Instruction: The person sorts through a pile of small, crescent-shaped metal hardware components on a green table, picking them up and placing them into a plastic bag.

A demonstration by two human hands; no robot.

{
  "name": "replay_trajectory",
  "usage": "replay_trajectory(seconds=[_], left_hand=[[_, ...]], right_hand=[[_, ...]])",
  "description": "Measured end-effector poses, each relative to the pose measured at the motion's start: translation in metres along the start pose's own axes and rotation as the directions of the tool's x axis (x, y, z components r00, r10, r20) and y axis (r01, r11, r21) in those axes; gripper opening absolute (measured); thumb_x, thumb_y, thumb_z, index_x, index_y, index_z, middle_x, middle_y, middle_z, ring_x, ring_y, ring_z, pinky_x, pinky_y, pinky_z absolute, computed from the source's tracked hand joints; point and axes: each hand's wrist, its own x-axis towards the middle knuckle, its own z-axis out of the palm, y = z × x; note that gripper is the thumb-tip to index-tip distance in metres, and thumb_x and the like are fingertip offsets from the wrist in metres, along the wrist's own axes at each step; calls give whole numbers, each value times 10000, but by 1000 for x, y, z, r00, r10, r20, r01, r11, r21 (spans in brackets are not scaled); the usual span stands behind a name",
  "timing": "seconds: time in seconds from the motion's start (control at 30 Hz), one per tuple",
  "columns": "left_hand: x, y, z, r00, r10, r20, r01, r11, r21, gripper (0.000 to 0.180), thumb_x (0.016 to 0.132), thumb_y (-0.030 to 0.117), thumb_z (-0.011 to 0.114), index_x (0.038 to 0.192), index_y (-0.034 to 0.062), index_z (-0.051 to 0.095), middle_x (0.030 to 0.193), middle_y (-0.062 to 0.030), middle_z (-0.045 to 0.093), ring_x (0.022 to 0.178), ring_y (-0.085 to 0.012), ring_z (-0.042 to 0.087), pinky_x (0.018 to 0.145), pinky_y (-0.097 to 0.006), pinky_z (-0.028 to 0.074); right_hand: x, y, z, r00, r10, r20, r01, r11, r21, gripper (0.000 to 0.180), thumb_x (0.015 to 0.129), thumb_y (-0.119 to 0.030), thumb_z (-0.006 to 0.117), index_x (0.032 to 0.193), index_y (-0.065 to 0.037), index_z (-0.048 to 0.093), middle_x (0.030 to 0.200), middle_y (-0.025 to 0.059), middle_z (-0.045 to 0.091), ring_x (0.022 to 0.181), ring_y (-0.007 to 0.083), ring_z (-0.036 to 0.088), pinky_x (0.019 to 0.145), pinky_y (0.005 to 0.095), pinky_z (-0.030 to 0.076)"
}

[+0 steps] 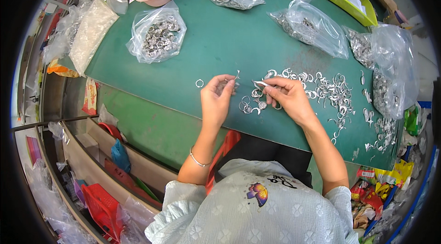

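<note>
Head: R grip (289, 97) clamps silver pc (260, 83) jutting L, L grip (217, 96) pinches metal bit (237, 75).

The bare left hand (217, 95) pointed away from the body, thumb and bent forefinger closed in a pinch, its bare, slender forearm (203, 145) rising steeply. The bare right hand (288, 99), apart from it, pinched likewise, other fingers curled beneath, its bare forearm (325, 150) slanting inward to the left.
</note>
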Motion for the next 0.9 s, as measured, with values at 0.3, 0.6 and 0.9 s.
replay_trajectory(seconds=[0.3,0.6,0.9], left_hand=[[-1,0,12,824,-344,451,546,266,-795,134,836,163,497,785,42,528,815,-85,555,734,-181,540,665,-281,459],[16,-6,-2,846,-196,496,532,265,-804,233,927,217,472,776,41,463,674,-5,349,550,-68,338,390,-165,277],[-1,-5,-5,880,-277,386,474,580,-663,166,912,215,507,924,51,490,778,-29,433,648,-90,423,466,-149,357]], right_hand=[[5,-18,45,810,-526,260,571,605,-555,238,738,48,597,970,-5,616,971,127,561,825,247,592,688,286,483],[27,12,11,908,-404,108,305,463,-832,143,708,-38,656,849,-30,631,850,89,558,882,256,509,746,375,405],[33,-13,-14,1000,-10,5,10,981,-193,93,835,-58,572,870,20,607,699,64,624,504,63,482,447,207,372]])
